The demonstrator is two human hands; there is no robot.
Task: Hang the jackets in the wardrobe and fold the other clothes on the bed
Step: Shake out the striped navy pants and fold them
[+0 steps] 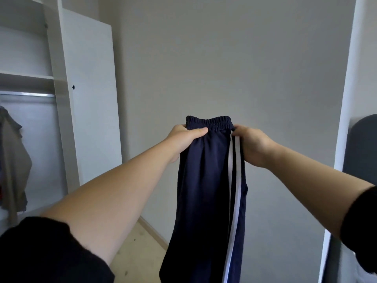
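Plain grey wall (pixel 224 58) fills the room ahead of you, beyond both outstretched arms. Far to the left of your left hand stands the open white wardrobe (pixel 26 77). It has a metal rail (pixel 28 95) under its shelf, and a khaki jacket (pixel 14 160) hangs below that rail at the picture's edge. The wardrobe's door (pixel 91 94) stands open between the jacket and your left hand. Below your left forearm, a strip of light wooden floor (pixel 138 252) runs along the foot of the wall.

Your left hand (pixel 183 137) grips the navy trousers (pixel 204 190) at their top left corner. The thumb lies flat across the front of the cloth just under the elastic waistband (pixel 210 121), and the fingers are behind it, out of sight. The trousers hang straight down between your two hands, up in the air in front of the wall. Their white side stripes (pixel 234 180) run down the edge nearest your right hand. Your right hand (pixel 253 144) is curled round that striped edge just under the waistband, its back towards you. To the right of that hand rises a white upright (pixel 344 99). Beyond it is a dark grey rounded shape (pixel 363 144) that cannot be made out.
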